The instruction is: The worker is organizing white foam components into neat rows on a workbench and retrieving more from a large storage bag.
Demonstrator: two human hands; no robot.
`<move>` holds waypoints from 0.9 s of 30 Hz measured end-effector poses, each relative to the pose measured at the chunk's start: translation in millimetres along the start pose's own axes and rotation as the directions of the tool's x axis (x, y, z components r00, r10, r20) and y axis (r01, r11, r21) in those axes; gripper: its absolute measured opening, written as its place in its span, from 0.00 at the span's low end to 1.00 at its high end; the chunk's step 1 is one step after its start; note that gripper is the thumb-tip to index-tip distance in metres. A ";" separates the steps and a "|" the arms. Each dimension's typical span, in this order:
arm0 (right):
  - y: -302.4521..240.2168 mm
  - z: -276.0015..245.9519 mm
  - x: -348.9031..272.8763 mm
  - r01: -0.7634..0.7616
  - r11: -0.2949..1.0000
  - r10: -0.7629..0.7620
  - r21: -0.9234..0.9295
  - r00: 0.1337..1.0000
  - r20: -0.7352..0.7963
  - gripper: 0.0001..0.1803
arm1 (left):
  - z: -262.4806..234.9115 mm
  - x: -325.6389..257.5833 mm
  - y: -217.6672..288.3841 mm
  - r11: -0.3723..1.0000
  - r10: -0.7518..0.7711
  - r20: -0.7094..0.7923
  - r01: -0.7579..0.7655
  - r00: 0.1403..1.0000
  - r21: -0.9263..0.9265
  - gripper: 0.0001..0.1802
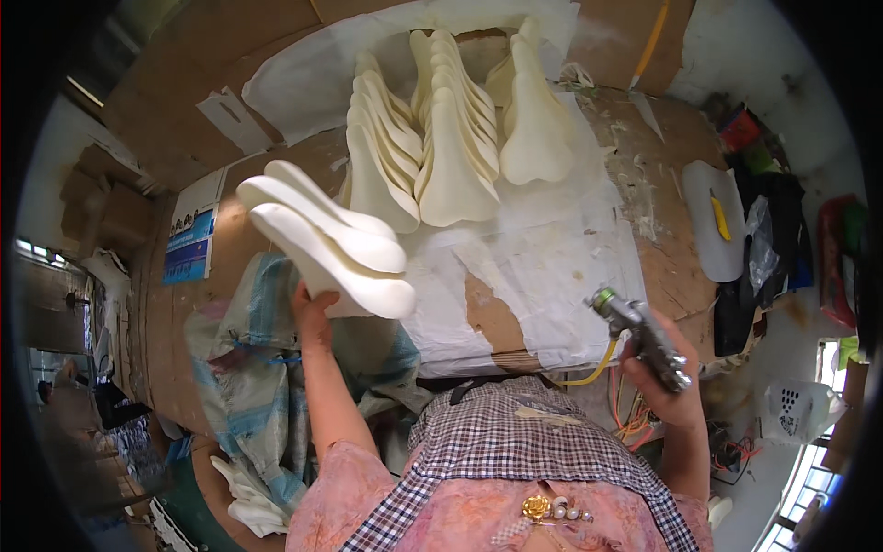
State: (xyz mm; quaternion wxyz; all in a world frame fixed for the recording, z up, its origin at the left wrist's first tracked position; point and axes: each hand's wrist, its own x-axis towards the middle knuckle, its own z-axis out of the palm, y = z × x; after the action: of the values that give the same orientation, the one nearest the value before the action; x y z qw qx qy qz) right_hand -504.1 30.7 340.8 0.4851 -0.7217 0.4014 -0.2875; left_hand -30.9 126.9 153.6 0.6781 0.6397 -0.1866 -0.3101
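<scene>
My left hand (315, 317) is closed on the underside of a stack of three white saddle-shaped pads (336, 271), held tilted above the left part of the table. Each pad is narrow at one end and broad at the other. A metal spray gun (636, 333) with a green front end is gripped in my right hand (670, 382), over the table's near right side. Its nozzle points up and left, and a yellow hose (593, 375) shows below it. Several rows of similar white pads (455, 184) lie overlapping at the back of the table.
White paper (570, 267), torn in places, covers the middle of the cardboard-topped table (685, 322). A striped woven sack (248, 386) hangs at the near left, beside my left forearm. On the right lie a yellow-handled tool (719, 216) and dark bags (773, 230). Cables (635, 419) hang below.
</scene>
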 end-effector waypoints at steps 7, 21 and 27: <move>-0.8 -30.8 -5.9 -0.049 0.997 0.058 0.054 0.981 -0.183 0.32 | 125.1 46.7 -19.7 0.998 0.034 0.395 -0.013 0.918 -0.056 0.29; 38.2 -89.6 13.9 -0.159 0.986 0.164 0.051 0.979 -0.125 0.28 | 227.0 82.9 -56.3 0.818 0.164 0.498 -0.400 0.851 0.414 0.34; 64.1 -116.9 28.7 -0.117 0.949 0.193 0.293 0.951 -0.243 0.30 | 241.7 27.0 4.5 0.564 0.358 0.523 -0.626 0.773 0.539 0.33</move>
State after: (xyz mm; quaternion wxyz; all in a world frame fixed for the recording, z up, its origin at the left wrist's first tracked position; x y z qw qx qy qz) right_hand -602.7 -62.1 324.4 0.5429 -0.5676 0.4755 -0.3962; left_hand -167.2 -72.7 181.2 0.4043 0.6960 -0.5807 -0.1221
